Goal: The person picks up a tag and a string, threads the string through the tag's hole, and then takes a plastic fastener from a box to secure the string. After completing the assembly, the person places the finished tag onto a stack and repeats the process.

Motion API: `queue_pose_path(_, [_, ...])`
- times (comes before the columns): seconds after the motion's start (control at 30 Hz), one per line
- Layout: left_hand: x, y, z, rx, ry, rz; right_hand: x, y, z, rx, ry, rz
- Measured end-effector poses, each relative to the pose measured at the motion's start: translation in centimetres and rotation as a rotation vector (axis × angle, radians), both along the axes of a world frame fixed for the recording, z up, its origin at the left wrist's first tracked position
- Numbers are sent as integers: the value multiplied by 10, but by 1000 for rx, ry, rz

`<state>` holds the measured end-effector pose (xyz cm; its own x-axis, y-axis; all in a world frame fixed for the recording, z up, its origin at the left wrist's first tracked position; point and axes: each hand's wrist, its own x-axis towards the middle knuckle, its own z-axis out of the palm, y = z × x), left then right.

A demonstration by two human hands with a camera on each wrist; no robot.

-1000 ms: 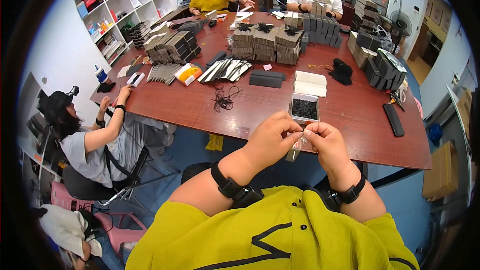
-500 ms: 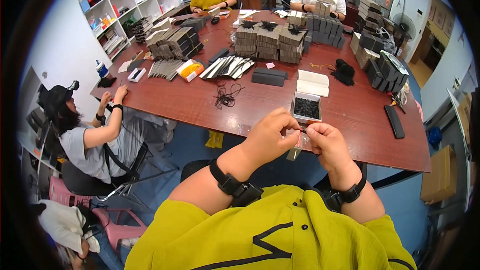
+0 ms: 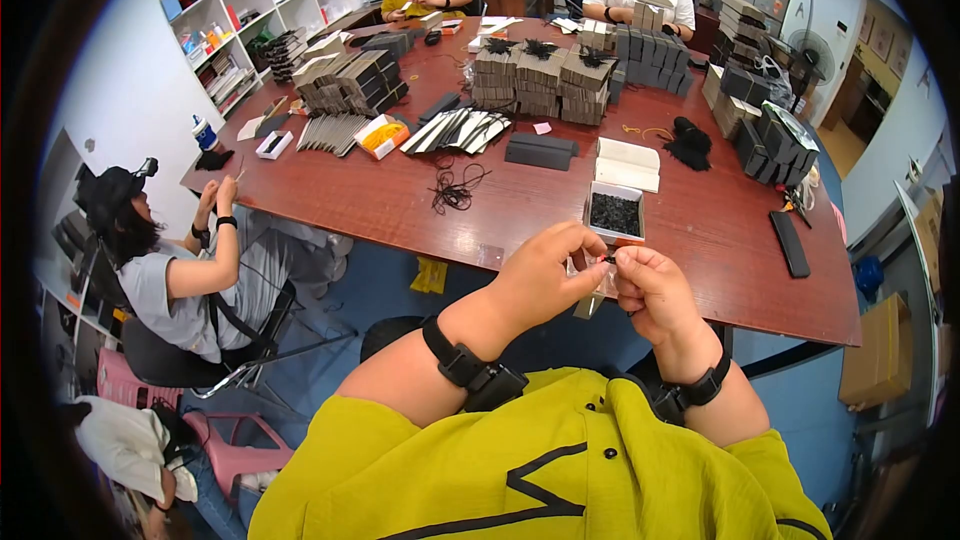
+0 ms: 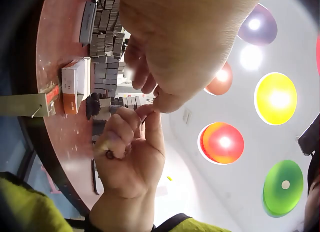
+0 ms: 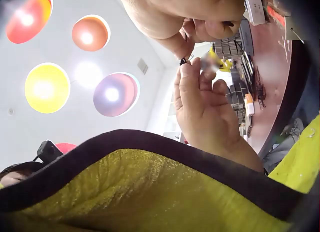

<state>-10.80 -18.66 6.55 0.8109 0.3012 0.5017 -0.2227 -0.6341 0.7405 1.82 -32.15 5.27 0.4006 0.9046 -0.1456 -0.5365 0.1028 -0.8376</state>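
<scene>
Close over the table's near edge, my left hand (image 3: 540, 268) and right hand (image 3: 655, 288) meet at the fingertips. Between them sits a small black piece (image 5: 183, 61) with a thin loop beside it. The left thumb and forefinger pinch this piece in the right wrist view. My right thumb and forefinger pinch at the same spot, and the other right fingers curl inward around a dark bit (image 4: 110, 154). Just beyond both hands stands a white box (image 3: 617, 237) filled with many small black pieces (image 3: 613, 212).
An open box lid (image 3: 628, 166) lies behind the white box. Tangled black cord (image 3: 457, 187), dark grey strips (image 3: 540, 151) and large stacks of grey cards (image 3: 540, 80) are on the table (image 3: 380, 190). A person (image 3: 175, 250) sits at the left; others work across the table.
My fingertips have drawn slightly apart, and more of the black piece shows between them. The person at the left has raised their hands off the table edge.
</scene>
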Motion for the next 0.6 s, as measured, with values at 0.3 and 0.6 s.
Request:
queue_pose_path(0.3, [2,0,-7,-476,157,-116,-5,-1,3,-19,-59,-27])
queue_pose_path(0.6, [0,-1,0,-739,226,-188,-4,-5,4,32,-50,-4])
